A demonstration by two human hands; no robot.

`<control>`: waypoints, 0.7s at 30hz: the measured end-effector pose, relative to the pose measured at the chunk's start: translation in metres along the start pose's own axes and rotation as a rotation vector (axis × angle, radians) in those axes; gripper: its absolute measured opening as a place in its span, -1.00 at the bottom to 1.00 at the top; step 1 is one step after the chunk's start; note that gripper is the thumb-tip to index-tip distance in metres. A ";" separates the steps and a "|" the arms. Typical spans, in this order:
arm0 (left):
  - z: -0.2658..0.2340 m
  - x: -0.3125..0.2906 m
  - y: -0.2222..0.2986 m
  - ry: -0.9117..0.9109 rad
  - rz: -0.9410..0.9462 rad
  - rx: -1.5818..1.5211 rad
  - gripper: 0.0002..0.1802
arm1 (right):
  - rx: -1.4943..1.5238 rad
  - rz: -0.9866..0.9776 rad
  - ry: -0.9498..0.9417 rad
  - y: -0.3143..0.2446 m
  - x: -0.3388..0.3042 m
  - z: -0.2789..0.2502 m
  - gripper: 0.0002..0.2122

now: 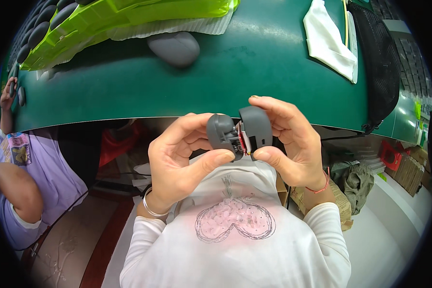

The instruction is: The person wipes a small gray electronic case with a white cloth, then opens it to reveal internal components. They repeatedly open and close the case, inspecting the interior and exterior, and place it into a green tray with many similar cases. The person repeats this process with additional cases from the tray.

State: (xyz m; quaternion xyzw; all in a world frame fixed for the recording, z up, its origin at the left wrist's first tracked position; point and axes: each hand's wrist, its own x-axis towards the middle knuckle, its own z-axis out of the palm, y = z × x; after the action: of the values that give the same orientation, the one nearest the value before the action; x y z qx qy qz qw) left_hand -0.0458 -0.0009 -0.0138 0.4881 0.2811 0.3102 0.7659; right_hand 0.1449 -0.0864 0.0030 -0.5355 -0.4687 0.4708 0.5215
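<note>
The left hand [175, 168] is clamped on the left shell [218, 130] and the right hand [297, 153] on the right shell [261, 126], thumbs nearest the wearer and fingers curled around the far side. Both shells are dark gray and are held in the air just off the near edge of the surface [259, 62], the gap between them showing a red board [243, 139] and pale parts. The right shell's outer face carries small dark slots. Lettering appears on the printed patch [19, 149] of a co-worker's lilac shirt [57, 163], beyond the surface's left end, but it is too small to tell; the wearer's white shirt [245, 259] bears a heart-like outline. Along the far left part of the surface lies a lime tray [149, 17] of gray pieces, with a white sheet [177, 28] under its near side and a gray mouse-shaped piece [174, 49] just beside it. A white cloth [329, 45] and a black bag [381, 62] lie toward the right, the bag reaching almost to the near edge. Between that gray piece and the cloth, a broad bare stretch runs to the near edge. At the left end, the co-worker's hand [6, 95] touches a small gray part [12, 89].
</note>
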 end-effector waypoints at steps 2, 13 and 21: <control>0.000 0.000 -0.001 0.013 -0.025 -0.009 -0.51 | -0.095 -0.065 -0.011 0.003 0.002 0.002 -0.46; 0.004 -0.003 0.001 0.018 -0.046 0.015 -0.51 | -0.267 -0.099 -0.121 0.000 0.002 -0.003 -0.41; 0.004 -0.003 -0.003 0.029 0.010 0.012 -0.51 | -0.267 -0.158 -0.090 -0.001 0.005 0.004 -0.41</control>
State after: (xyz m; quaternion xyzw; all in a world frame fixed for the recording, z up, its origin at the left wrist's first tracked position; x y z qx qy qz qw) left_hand -0.0445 -0.0062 -0.0144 0.4894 0.2916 0.3196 0.7572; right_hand 0.1416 -0.0811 0.0037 -0.5400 -0.5905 0.3854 0.4596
